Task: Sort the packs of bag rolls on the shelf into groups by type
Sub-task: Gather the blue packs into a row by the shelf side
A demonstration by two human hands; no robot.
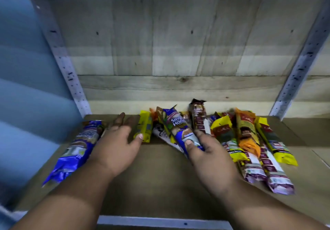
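- A long blue plastic pack of bag rolls with white lettering (178, 128) is gripped at its near end by the right hand (207, 151), with the thumb on top and the fingers curled round it; the far end is raised above the mixed heap of packs (237, 136) at the middle and right of the brown cardboard-lined shelf (160, 176).
- The left hand (116, 144) is held flat and spread with nothing in it, low over the shelf between the heap and a second blue pack (76, 149), which lies alone at the left.
- The step in hand is judged to be the carrying of the gripped blue pack to its match at the left.
- The pack is best lifted fully free first, since a white pack with dark lettering (163, 135) and a yellow pack (145, 128) lie just beneath and beside it and could be dragged along.
- It should be laid parallel to the lone blue pack, just beside it, so that the group reads clearly.
- Room should be kept in the middle for the yellow, orange and maroon-and-white types.
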